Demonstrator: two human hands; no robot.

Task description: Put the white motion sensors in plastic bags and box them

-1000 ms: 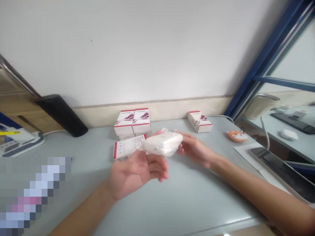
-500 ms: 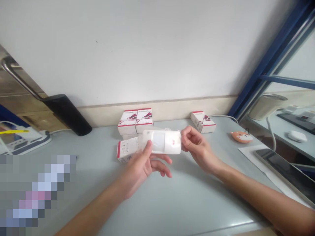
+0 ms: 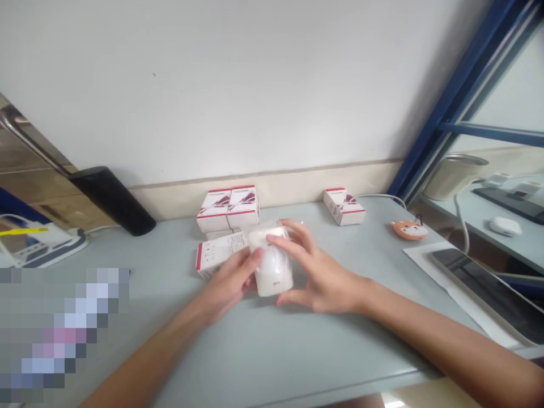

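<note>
A white motion detector (image 3: pixel 274 272) with a pale lens window and a small red mark, apparently in a clear wrapper, is held above the desk, one end tilted toward me. My left hand (image 3: pixel 232 277) grips its left side, thumb on the front face and the other fingers mostly hidden behind. My right hand (image 3: pixel 318 269) spans the right side: fingertips rest on the upper end and the thumb is at the lower right corner. Right behind my left hand lies a white box with a red edge (image 3: pixel 216 253), partly covered.
Two white-and-red boxes (image 3: pixel 227 207) stand stacked on others near the wall. Another such box (image 3: pixel 344 207) is farther right. An orange animal-faced item (image 3: pixel 409 229) and a phone (image 3: pixel 488 289) lie at right. A black cylinder on a metal arm (image 3: pixel 113 198) stands at left.
The detector has turned from lying sideways to pointing toward me. My right hand has gone from a pinch at its right end to spread fingers around it.
</note>
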